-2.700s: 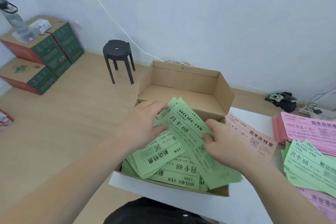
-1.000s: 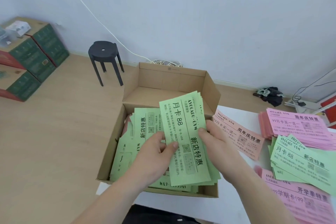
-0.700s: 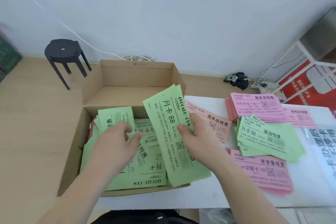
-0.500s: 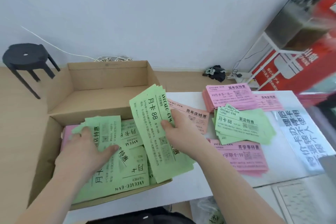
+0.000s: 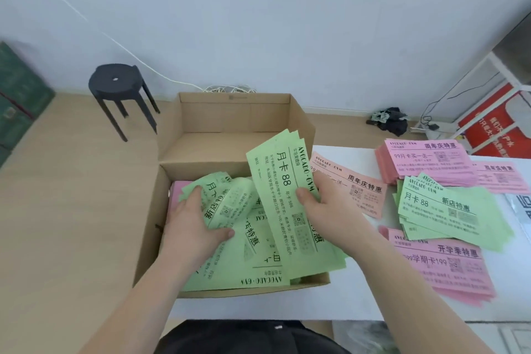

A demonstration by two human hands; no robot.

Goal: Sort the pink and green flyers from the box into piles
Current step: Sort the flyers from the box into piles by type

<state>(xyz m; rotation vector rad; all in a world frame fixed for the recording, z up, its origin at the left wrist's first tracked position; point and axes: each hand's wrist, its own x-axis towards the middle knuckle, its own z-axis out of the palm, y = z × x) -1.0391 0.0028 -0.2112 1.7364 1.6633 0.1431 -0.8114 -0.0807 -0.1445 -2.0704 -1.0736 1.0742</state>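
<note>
Our right hand (image 5: 324,210) pinches a fanned stack of green paper flyers (image 5: 281,195), thumb on top, over the open brown cardboard box (image 5: 235,112). Our left hand (image 5: 192,227) curls round loose green flyers (image 5: 221,204) inside it. On the white table (image 5: 344,302) lie 1 sorted green pile (image 5: 448,210) and pink piles (image 5: 425,158).

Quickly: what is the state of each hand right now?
Left hand: grips loose green flyers in the box.
Right hand: holds a green flyer bundle over the box.
</note>
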